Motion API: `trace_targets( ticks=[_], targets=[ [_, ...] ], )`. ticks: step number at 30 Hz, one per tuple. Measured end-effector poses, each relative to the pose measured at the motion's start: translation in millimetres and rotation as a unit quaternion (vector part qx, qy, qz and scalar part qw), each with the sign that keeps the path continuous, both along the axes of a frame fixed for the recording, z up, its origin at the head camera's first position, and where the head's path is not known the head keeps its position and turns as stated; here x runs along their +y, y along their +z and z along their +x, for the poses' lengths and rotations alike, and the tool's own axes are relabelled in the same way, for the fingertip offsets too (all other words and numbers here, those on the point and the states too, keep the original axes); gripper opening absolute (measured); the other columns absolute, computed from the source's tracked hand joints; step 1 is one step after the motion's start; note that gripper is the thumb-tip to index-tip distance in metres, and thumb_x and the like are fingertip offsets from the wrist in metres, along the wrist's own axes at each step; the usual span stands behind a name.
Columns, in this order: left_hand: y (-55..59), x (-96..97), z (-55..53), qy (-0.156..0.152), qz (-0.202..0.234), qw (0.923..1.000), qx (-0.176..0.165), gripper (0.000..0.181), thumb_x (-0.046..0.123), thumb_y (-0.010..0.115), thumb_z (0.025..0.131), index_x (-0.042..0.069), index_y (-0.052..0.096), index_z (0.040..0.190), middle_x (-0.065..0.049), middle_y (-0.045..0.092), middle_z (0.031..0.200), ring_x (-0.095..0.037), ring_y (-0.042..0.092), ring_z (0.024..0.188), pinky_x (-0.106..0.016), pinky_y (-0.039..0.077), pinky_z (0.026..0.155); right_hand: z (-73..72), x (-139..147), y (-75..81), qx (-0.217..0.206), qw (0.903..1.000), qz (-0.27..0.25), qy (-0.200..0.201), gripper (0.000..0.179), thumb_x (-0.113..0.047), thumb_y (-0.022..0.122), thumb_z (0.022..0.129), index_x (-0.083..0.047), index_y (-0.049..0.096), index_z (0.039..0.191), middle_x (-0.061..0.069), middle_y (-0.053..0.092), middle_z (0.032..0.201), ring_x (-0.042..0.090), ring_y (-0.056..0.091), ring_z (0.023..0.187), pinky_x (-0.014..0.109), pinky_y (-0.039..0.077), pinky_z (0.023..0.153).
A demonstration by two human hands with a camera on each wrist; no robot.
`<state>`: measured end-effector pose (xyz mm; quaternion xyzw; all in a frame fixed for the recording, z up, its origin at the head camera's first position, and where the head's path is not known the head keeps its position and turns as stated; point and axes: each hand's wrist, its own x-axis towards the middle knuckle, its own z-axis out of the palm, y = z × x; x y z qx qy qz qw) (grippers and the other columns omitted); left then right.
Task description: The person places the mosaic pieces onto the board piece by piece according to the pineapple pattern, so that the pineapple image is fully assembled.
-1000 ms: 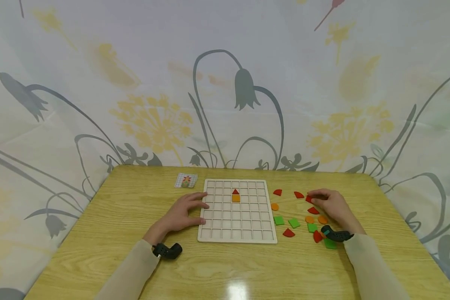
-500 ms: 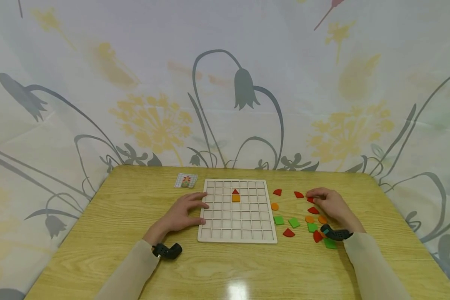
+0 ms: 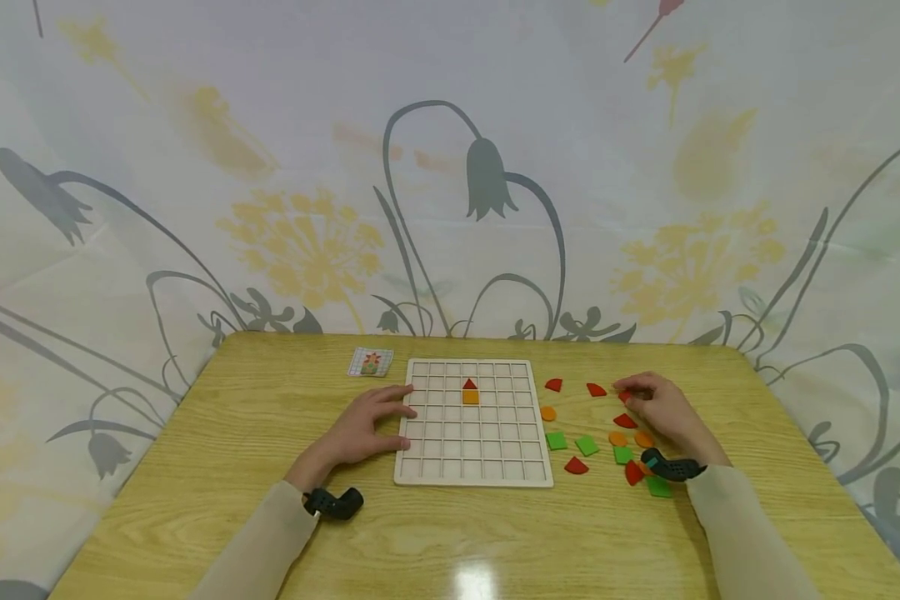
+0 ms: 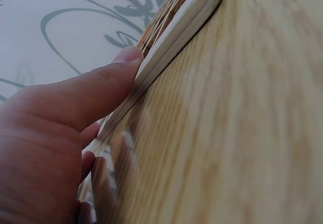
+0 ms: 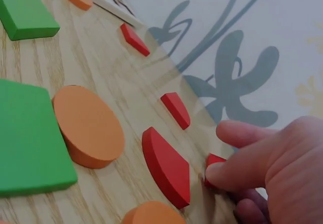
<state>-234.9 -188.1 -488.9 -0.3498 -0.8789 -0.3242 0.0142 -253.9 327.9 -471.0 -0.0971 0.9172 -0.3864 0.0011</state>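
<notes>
A white gridded board (image 3: 432,450) lies mid-table, bearing a red triangle (image 3: 470,384) above an orange square (image 3: 471,397). My left hand (image 3: 358,427) rests at the board's left edge, fingers spread; in the left wrist view the thumb (image 4: 108,82) touches the rim. On the right, my right hand (image 3: 663,410) pinches a small red piece (image 5: 215,159). The thumb lies over its near side and the other fingers partly hide it, so its full outline cannot be told. Just beside it lies a red quarter-circle (image 5: 169,169).
Several loose pieces lie right of the board, among them a green square (image 3: 587,445), an orange disc (image 3: 548,413) and a red quarter-circle (image 3: 577,466). A small card (image 3: 371,362) with a flower pattern on a grid lies behind my left hand. A patterned backdrop (image 3: 307,250) rises behind the table.
My right fingers have shifted slightly around the red piece, which shows less than a second ago. The left hand keeps its place on the board.
</notes>
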Motion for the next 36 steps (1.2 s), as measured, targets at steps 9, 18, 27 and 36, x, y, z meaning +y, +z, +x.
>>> trace_targets(
  ticks=[9,18,27,36],
  targets=[
    [-1.7,-0.5,-1.5,0.007,-0.009,0.9999,-0.007,0.04,0.032,0.078,0.087,0.015,0.07,0.122,-0.008,0.043,0.154,-0.037,0.036,0.141,-0.06,0.027,0.112,4.8,2.1,4.0,-0.015,0.9986,-0.013,-0.05,0.026,-0.011,0.066,0.097,0.002,0.068,0.119,0.024,0.059,0.122,0.037,0.058,0.106,0.043,0.045,0.088],
    [-1.0,-0.1,-0.1,0.003,-0.002,1.0,0.0,0.039,0.032,0.077,0.088,0.014,0.07,0.122,-0.012,0.043,0.153,-0.04,0.036,0.139,-0.062,0.027,0.11,5.7,-3.0,6.7,0.025,0.9977,0.008,-0.062,0.025,-0.011,0.067,0.097,0.002,0.069,0.118,0.018,0.066,0.109,0.025,0.059,0.09,0.029,0.047,0.073],
    [1.1,1.0,0.7,0.004,-0.001,1.0,-0.002,0.039,0.031,0.076,0.089,0.013,0.07,0.122,-0.012,0.043,0.153,-0.04,0.036,0.139,-0.062,0.026,0.11,7.5,-28.2,12.8,0.066,0.997,0.022,-0.035,0.028,-0.005,0.061,0.099,0.003,0.067,0.125,0.023,0.06,0.116,0.034,0.058,0.097,0.04,0.05,0.077],
    [2.3,0.6,0.9,0.004,-0.001,1.0,-0.004,0.039,0.032,0.076,0.089,0.013,0.07,0.122,-0.013,0.043,0.153,-0.04,0.037,0.139,-0.062,0.027,0.11,3.4,-61.6,10.7,0.082,0.9965,-0.007,-0.015,0.018,-0.006,0.065,0.097,0.001,0.07,0.113,0.018,0.064,0.111,0.035,0.061,0.099,0.05,0.051,0.086]
  ],
)
